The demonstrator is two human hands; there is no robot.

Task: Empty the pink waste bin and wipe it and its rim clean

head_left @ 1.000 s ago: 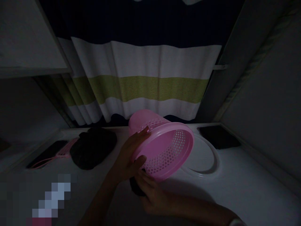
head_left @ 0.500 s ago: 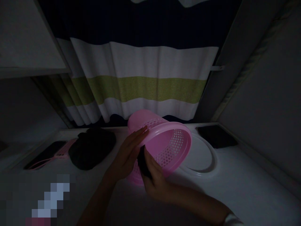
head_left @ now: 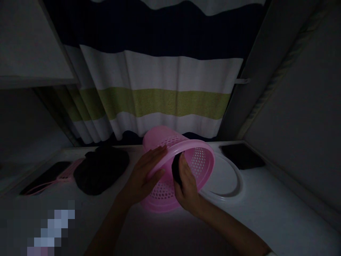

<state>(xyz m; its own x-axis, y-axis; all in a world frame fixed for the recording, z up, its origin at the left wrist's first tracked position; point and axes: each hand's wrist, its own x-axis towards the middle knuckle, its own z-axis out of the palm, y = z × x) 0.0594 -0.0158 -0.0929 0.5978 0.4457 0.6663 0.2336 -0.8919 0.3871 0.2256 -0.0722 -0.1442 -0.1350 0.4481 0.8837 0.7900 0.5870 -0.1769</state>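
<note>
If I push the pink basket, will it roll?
The pink basket would probably roll, since it's round and tipped sideways. It's likely light for its size, being hollow with many holes. Its smooth, shiny rim might feel slippery.

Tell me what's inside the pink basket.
The pink basket shows its holed inner wall. The right hand holds a black item at the mouth, covering part of the interior; what lies behind is hidden.

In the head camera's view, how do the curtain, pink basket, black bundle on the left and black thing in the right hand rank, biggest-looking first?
1. Curtain
2. Pink basket
3. Black bundle
4. Black thing, partly covered by the right hand
</note>
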